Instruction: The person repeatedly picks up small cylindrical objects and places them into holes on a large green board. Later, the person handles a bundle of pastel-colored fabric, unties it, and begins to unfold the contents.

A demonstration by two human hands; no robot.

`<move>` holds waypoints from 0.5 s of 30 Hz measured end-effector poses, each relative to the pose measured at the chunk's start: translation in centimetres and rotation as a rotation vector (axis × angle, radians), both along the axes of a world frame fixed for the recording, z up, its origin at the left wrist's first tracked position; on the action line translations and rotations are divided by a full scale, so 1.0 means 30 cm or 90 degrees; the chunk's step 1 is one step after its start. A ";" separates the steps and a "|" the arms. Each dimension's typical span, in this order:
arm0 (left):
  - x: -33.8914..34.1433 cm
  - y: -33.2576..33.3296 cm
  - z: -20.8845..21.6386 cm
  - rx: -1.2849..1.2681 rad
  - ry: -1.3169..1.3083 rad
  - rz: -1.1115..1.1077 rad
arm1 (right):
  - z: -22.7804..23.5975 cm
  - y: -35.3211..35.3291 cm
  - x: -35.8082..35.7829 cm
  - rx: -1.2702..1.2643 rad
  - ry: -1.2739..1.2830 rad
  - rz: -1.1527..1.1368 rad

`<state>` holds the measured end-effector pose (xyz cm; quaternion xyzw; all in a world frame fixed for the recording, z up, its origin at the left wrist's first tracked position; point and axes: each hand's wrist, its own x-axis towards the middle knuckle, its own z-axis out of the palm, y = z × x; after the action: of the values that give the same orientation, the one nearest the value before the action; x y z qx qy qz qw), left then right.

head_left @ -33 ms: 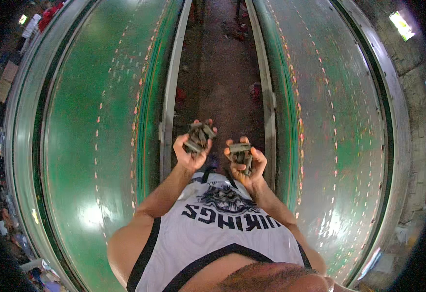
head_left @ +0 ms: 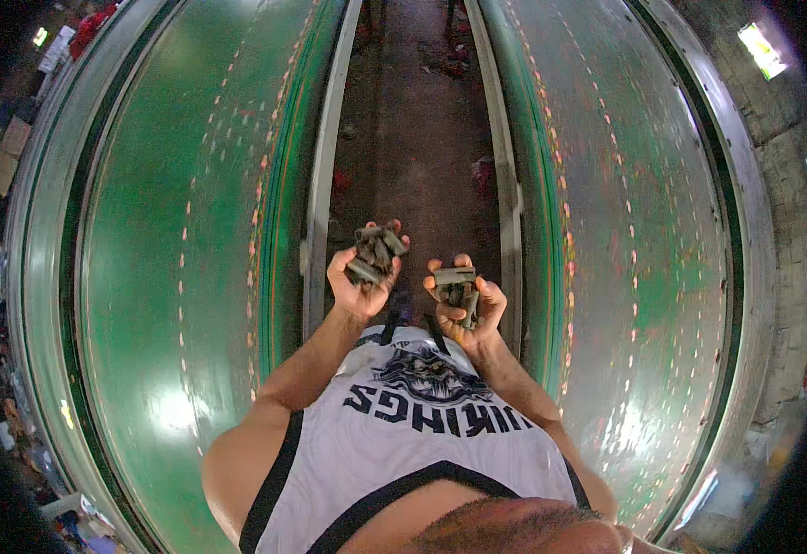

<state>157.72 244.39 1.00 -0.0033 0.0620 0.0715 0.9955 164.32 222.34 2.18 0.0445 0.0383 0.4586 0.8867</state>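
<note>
My left hand (head_left: 359,288) is turned palm up with its fingers curled round a heap of small dark grey-brown blocks (head_left: 376,249). The exact kind of these pieces cannot be made out. In my right hand (head_left: 488,309) lies a second cluster of similar dark blocks (head_left: 457,294), one of them lying crosswise on top. Fingers and thumb close round the sides of this cluster. Both hands are held in front of my waist, a little apart, over the gap between two long green tables. The undersides of both heaps are hidden by my palms.
A long green surface with dashed coloured marks (head_left: 145,277) runs along my left, and a worn green-grey one (head_left: 671,277) along my right. Pale rails (head_left: 325,175) edge the dark floor strip (head_left: 412,138) between them. Clutter and a concrete floor (head_left: 772,305) border the outer sides.
My left hand has risen very slightly, moving a little forward with its blocks. The right hand stays almost in place, still holding its cluster.
</note>
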 end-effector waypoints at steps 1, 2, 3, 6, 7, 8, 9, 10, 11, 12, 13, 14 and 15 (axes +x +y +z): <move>0.088 0.056 0.017 0.026 0.016 0.012 | 0.022 0.049 0.085 0.015 -0.022 -0.001; 0.166 0.101 0.033 0.021 0.012 0.017 | 0.044 0.095 0.158 0.020 -0.033 -0.015; 0.253 0.144 0.048 0.019 0.006 0.021 | 0.061 0.140 0.240 0.028 -0.046 -0.032; 0.487 0.263 0.046 0.000 0.007 0.014 | 0.040 0.285 0.484 0.054 -0.040 -0.046; 0.566 0.334 0.032 -0.007 0.007 0.009 | 0.011 0.366 0.567 0.064 -0.033 -0.044; 0.676 0.378 0.023 -0.030 -0.012 -0.009 | -0.012 0.427 0.665 0.062 -0.026 -0.043; 0.776 0.417 0.013 -0.021 0.005 -0.012 | -0.039 0.475 0.760 0.075 0.001 -0.017; 0.871 0.448 0.002 -0.020 0.017 -0.015 | -0.066 0.523 0.852 0.017 0.023 -0.018; 0.966 0.462 -0.012 -0.019 0.030 -0.019 | -0.095 0.552 0.945 -0.030 0.048 -0.013; 1.064 0.512 -0.014 -0.025 0.041 -0.027 | -0.116 0.611 1.062 0.005 0.011 0.030; 1.148 0.549 0.004 -0.006 0.038 -0.031 | -0.119 0.669 1.164 -0.041 -0.008 0.031; 1.266 0.597 0.037 0.015 0.024 -0.032 | -0.099 0.715 1.289 -0.086 -0.026 0.040; 1.385 0.659 0.079 0.041 -0.019 -0.048 | -0.072 0.773 1.407 -0.086 -0.045 0.046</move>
<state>199.27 264.16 3.36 0.0298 0.0452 0.0358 0.9979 206.52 245.52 0.00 -0.0334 0.0394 0.4882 0.8712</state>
